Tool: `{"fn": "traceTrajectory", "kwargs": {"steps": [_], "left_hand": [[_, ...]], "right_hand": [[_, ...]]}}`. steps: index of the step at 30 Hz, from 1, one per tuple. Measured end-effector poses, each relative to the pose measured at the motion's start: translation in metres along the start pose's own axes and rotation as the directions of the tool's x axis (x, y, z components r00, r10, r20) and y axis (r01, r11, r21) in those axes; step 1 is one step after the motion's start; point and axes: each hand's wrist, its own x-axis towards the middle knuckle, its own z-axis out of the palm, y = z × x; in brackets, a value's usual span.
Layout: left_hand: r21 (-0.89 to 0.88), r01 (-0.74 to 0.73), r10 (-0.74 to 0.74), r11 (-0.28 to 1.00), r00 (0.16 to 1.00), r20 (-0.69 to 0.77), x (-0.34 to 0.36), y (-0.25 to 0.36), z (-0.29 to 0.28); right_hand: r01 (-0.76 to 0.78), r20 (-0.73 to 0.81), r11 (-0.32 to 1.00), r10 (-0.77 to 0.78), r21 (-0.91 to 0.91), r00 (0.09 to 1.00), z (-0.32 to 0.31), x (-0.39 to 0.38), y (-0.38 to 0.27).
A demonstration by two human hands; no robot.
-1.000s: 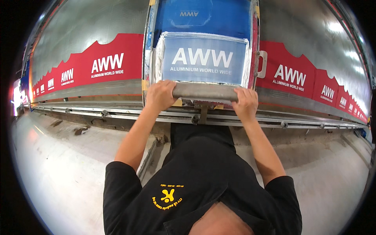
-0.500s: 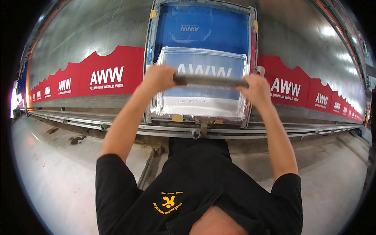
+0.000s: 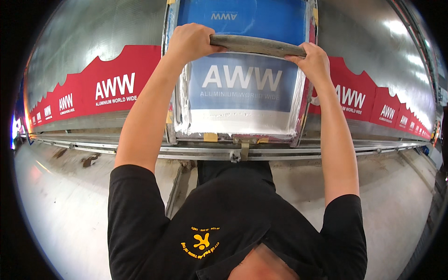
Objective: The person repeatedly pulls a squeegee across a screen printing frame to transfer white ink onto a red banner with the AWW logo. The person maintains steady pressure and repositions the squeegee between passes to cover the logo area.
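A long wooden-handled squeegee (image 3: 257, 45) spans the width of a framed printing screen (image 3: 239, 100). My left hand (image 3: 192, 43) is closed round its left end, and my right hand (image 3: 313, 60) grips the right end. The squeegee tilts slightly, its left end farther from me. White lettering shows through the bluish mesh on my side of it. A band of white ink (image 3: 242, 122) lies along the near part of the screen, with thick smears down both sides. Beyond the squeegee the mesh is a deeper blue. The blade's lower edge is mostly hidden.
Red printed fabric pieces (image 3: 93, 95) lie in a row on the long silvery table (image 3: 116, 35), with more (image 3: 357, 91) to the right. A metal rail (image 3: 196, 151) runs along the table's near edge. Below it is a pale floor (image 3: 74, 196).
Both hands have pushed the squeegee away from me, up the screen. The lettering on the near mesh is now uncovered. The view has shifted slightly.
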Motion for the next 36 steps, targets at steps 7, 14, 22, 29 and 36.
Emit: {"fn": "traceTrajectory", "kwargs": {"steps": [7, 14, 22, 29, 36], "left_hand": [[-0.093, -0.061, 0.055, 0.994, 0.996, -0.072, -0.151, 0.047, 0.044], [0.003, 0.081, -0.075, 0.997, 0.904, 0.422, -0.085, 0.03, -0.01], [-0.035, 0.013, -0.013, 0.999, 1.0, -0.002, 0.01, -0.005, -0.002], [-0.028, -0.04, 0.035, 0.999, 0.99, -0.138, -0.046, 0.01, 0.035], [-0.094, -0.095, 0.078, 0.991, 0.982, -0.17, -0.203, 0.069, 0.062]], "right_hand": [[0.135, -0.089, 0.99, -0.137, -0.034, 0.986, 0.02, -0.169, -0.017], [0.014, 0.265, 1.0, -0.011, -0.01, 0.964, -0.026, -0.092, -0.023], [-0.053, 0.064, 0.998, 0.052, 0.022, 0.997, -0.01, 0.016, 0.001], [0.114, -0.104, 0.994, -0.113, -0.001, 0.988, 0.016, -0.042, 0.005], [0.226, -0.113, 0.973, -0.218, 0.056, 0.969, 0.027, -0.216, -0.009]]}}
